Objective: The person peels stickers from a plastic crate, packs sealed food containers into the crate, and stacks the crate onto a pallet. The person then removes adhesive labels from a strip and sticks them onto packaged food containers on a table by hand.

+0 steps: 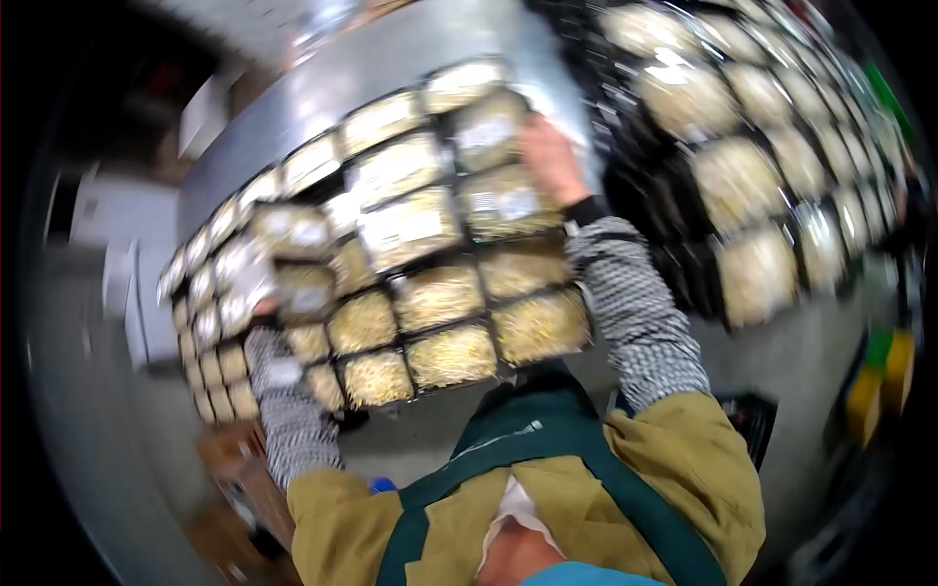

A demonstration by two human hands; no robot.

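Rows of black trays of pale sprouts under clear film (440,298) cover the metal table (322,88). Several carry white labels. My right hand (552,161) lies against the outer side of a labelled tray (489,127) near the far right corner of the array. On the left, my left hand (256,283) is at a labelled tray (293,230) that sits raised and out of line with its neighbours. Motion blur smears the fingers of both hands, and how they bend cannot be made out.
Tall stacks of similar filled trays (743,186) stand at the right. White boxes (117,210) are at the far left, with brown cardboard boxes (234,469) below. A yellow and green object (879,386) is at the right edge.
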